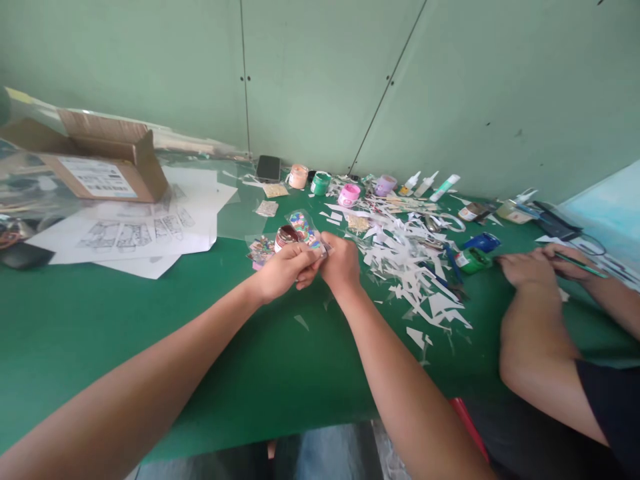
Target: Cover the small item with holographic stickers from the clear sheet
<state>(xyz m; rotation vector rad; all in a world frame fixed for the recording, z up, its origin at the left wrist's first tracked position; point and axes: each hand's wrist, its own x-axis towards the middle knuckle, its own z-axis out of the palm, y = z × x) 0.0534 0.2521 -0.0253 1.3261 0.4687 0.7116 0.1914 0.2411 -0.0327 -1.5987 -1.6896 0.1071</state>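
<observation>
Both my hands are closed on the edge of a small clear plastic bag (301, 223) with bright multicoloured pieces inside. My left hand (283, 272) pinches it from the left, and my right hand (341, 263) grips the edge beside it, the knuckles almost touching. Just beyond my left fingers is a jar of dark red paint (287, 237), partly hidden by that hand. Another packet of colourful bits (261, 251) lies left of the jar. Exactly how the fingertips hold the plastic is hidden.
White paper scraps (410, 267) litter the green table (240, 373) to the right. Paint jars, including a pink one (349, 195), line the back near a phone (268, 169). An open cardboard box (107, 163) rests on printed sheets (200, 220). At right, a co-worker's hand (575, 260) holds a green pencil-like stick.
</observation>
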